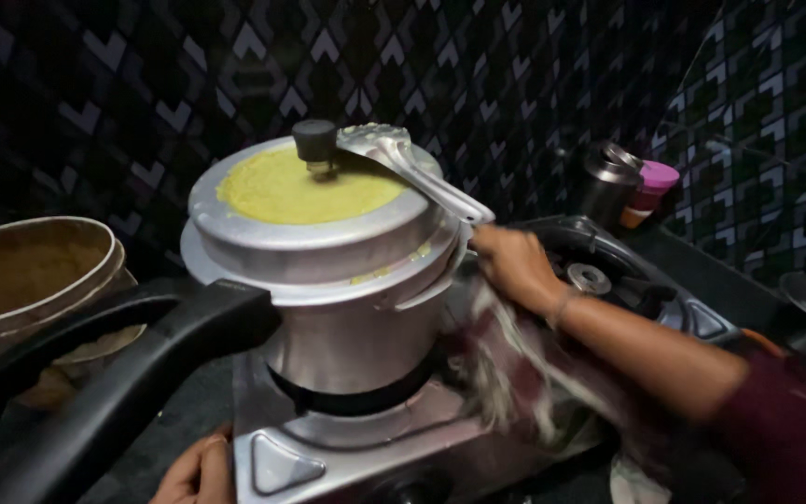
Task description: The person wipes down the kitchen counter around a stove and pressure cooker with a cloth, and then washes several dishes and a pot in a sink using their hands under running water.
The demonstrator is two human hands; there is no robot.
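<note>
Nearest to us, our left hand (200,471) sits at the bottom edge beside the front corner of the steel gas stove (277,462); only its top shows, fingers curled loosely, and we cannot tell whether it grips anything. Just left of it a thick black handle (132,373) runs as a long diagonal from the lower left up toward the pot's body.

Further in, the aluminium pressure cooker (328,271) stands upright on the near burner, yellow froth pooled on its lid around the black weight (314,140). Its metal lid handle (422,177) lies along a line from the lid's centre out to the right, and the far end of that line is where our right hand (513,266) meets it. This hand is closed around the handle's tip, with a striped cloth (515,373) hanging below the wrist. So the cooker lies to the left of the right hand, and that hand is much the nearer one to the lid handle.

Behind, a brown tub (20,271) sits at left, and a steel flask (608,182) with a pink-lidded jar (650,191) stands against the tiled wall.
</note>
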